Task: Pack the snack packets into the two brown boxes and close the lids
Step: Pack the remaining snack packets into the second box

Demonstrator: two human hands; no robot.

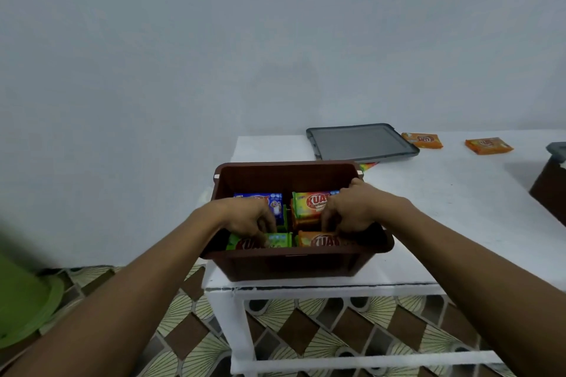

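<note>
**Both hands inside the brown box of KUAT packets**

A brown box (294, 260) stands open at the near left corner of a white table (444, 208), just below the frame's centre. Four snack packets show inside it. At the back are a blue packet (263, 202) and a green-and-orange packet (309, 203) with "KUAT" in red. At the front are a green packet (260, 242) and an orange packet (318, 240), each showing "KUA".

The left hand (248, 217) reaches in with its fingers curled down, gripping the far edge of the green packet. The right hand (352, 211) covers the right end of the green-and-orange packet, fingers bent downward; whether they grasp anything cannot be told.

Behind the box lies a grey lid (361, 142). To its right are one loose orange packet (422, 140) and another loose orange packet (489, 145), their red logos upside down. A second brown box (548, 190) is cut off by the right edge.
</note>
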